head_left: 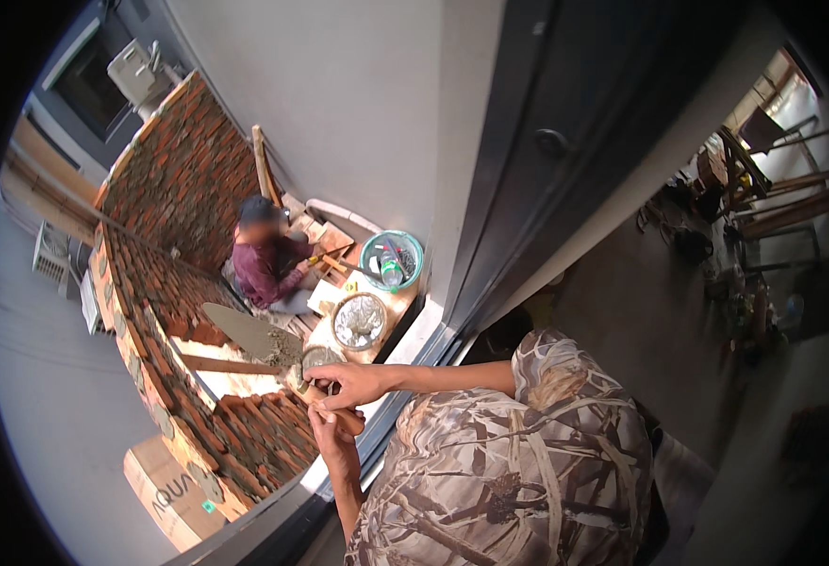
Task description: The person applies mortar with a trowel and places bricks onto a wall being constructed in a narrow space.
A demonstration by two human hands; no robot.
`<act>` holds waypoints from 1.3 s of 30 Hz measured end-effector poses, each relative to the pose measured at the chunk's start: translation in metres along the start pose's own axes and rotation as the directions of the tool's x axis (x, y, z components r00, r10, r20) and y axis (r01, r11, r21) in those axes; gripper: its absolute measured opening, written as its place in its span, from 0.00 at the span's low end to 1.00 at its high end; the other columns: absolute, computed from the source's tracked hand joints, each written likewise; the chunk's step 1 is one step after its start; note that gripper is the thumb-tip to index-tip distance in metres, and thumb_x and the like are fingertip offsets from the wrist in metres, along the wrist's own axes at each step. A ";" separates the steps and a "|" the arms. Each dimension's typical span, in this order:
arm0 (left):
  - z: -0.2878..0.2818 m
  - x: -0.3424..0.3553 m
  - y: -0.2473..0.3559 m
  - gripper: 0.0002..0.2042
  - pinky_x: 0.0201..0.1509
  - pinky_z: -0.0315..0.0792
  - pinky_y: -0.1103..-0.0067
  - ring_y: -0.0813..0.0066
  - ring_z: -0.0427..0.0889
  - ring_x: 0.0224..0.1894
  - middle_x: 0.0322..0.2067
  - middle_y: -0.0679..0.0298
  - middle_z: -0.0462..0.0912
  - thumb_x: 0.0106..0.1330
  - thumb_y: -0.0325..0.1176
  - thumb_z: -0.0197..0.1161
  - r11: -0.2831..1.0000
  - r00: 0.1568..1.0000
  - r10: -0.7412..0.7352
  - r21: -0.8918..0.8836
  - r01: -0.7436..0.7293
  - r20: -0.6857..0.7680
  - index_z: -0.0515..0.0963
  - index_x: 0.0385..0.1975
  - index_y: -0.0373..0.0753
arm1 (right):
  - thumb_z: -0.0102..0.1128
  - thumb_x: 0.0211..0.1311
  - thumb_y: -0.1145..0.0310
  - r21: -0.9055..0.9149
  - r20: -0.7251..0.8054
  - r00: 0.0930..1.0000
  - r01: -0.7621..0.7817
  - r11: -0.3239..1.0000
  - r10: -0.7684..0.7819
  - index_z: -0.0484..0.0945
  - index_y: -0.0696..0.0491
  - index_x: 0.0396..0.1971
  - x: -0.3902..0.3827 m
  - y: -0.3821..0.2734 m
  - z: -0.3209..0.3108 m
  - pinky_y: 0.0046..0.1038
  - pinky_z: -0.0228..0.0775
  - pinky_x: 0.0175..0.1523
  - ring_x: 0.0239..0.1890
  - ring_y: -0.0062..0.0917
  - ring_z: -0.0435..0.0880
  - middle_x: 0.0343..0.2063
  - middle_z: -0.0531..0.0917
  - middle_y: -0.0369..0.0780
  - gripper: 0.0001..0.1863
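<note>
A pointed trowel with a wooden handle extends over the doorway sill, its blade toward the far left. Grey mortar clings to the blade near the handle. My right hand is closed at the front of the handle, with thumb and fingers close together. Below it, my left hand is closed around the same handle, and its fingertips nearly meet the right hand's. The fingers partly cover the handle. Just past my hands sits a small round container, half hidden by the right hand.
Beyond, a person in a maroon top sits by a low brick wall. Near them stand a bowl of grey-white material and a teal basin with a bottle. A cardboard box lies lower left; a dark door frame rises right.
</note>
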State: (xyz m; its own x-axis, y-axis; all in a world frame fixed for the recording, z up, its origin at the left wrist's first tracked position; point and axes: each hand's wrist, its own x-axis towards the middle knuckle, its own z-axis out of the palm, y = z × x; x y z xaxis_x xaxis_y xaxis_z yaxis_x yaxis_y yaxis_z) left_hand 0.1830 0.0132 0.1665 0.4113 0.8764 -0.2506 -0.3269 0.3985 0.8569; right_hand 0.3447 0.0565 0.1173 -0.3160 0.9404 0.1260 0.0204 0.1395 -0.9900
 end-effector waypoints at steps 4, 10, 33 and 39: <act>0.008 0.008 -0.005 0.32 0.45 0.79 0.71 0.66 0.83 0.41 0.45 0.57 0.78 0.70 0.38 0.60 0.982 0.992 -0.098 0.170 0.083 0.081 0.53 0.68 0.37 | 0.63 0.60 0.63 0.200 -0.007 0.992 -0.118 0.973 0.122 0.62 0.64 0.64 -0.012 -0.037 -0.031 0.29 0.72 0.55 0.48 0.28 0.78 0.48 0.79 0.47 0.35; -0.008 0.006 -0.021 0.17 0.44 0.78 0.75 0.72 0.83 0.37 0.37 0.56 0.83 0.73 0.41 0.59 0.914 0.991 -0.086 0.403 0.036 0.106 0.70 0.49 0.32 | 0.56 0.63 0.74 0.450 0.001 0.995 -0.091 0.889 0.101 0.65 0.59 0.64 -0.007 -0.029 -0.035 0.29 0.71 0.59 0.54 0.25 0.78 0.49 0.81 0.43 0.28; 0.006 -0.029 0.004 0.21 0.47 0.75 0.80 0.81 0.78 0.39 0.37 0.66 0.77 0.73 0.41 0.60 0.958 0.982 -0.081 0.286 0.029 0.171 0.70 0.57 0.33 | 0.57 0.64 0.71 0.432 0.153 0.969 -0.242 0.868 0.194 0.66 0.56 0.65 -0.012 -0.086 -0.031 0.31 0.77 0.57 0.52 0.27 0.81 0.48 0.83 0.45 0.28; 0.008 -0.037 0.006 0.24 0.47 0.74 0.80 0.80 0.78 0.39 0.37 0.66 0.78 0.73 0.41 0.61 0.950 0.983 -0.085 0.311 0.031 0.160 0.68 0.60 0.30 | 0.58 0.65 0.71 0.439 0.169 0.973 -0.217 0.872 0.157 0.66 0.58 0.64 -0.014 -0.088 -0.028 0.32 0.73 0.60 0.53 0.27 0.81 0.48 0.82 0.46 0.28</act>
State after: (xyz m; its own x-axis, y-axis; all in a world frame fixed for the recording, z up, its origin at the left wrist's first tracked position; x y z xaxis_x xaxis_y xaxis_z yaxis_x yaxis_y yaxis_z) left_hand 0.1723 -0.0193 0.1844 0.5688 0.7846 -0.2468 -0.0332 0.3216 0.9463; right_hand 0.3737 0.0396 0.2044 -0.4648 0.8843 -0.0430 -0.3298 -0.2181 -0.9185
